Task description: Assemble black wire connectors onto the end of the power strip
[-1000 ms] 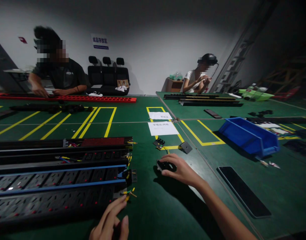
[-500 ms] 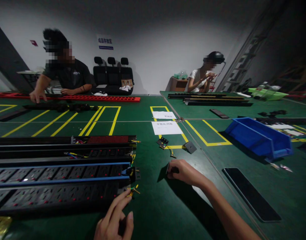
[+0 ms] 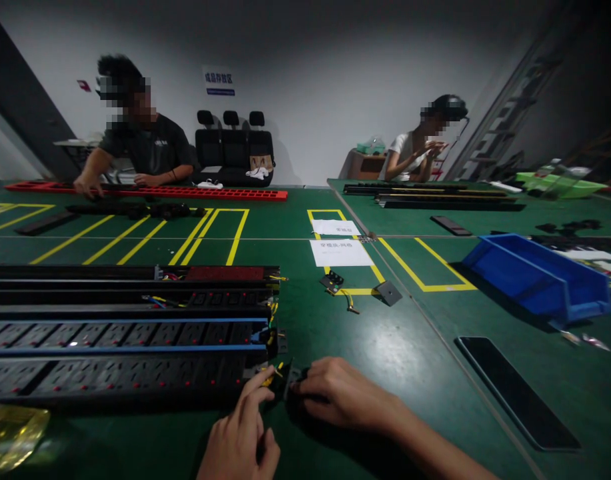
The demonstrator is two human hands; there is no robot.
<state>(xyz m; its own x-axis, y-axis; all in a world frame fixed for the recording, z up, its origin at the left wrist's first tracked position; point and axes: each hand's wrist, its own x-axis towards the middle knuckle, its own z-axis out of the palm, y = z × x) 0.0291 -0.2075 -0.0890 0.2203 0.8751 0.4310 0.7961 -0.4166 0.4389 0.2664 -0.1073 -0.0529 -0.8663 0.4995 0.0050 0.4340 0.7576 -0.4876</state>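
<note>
My left hand [image 3: 242, 430] is at the near right end of the closest power strip [image 3: 135, 380], a long black bar with a row of sockets and red dots. Its fingers are stretched out, the index fingertip against a yellow-green wire [image 3: 274, 377] that sticks out of the strip's end; the thumb stands apart. My right hand [image 3: 335, 393] is closed on a small black end plate [image 3: 292, 382], held upright just right of that wire. Whether plate and strip touch is hidden by the fingers. A blue-edged power strip [image 3: 135, 333] lies just behind the closest one.
Beyond lie another black plate [image 3: 388, 293], a small part with a yellow wire [image 3: 346, 298] and paper sheets [image 3: 341, 253]. To the right are a phone [image 3: 518, 393] and a blue bin [image 3: 530, 280]. Two co-workers [image 3: 155, 150] sit across the green table.
My right hand has brought the black end plate left and nearer, from the table beside the strips to the closest strip's end. My left hand stays at the wire. The view has shifted slightly.
</note>
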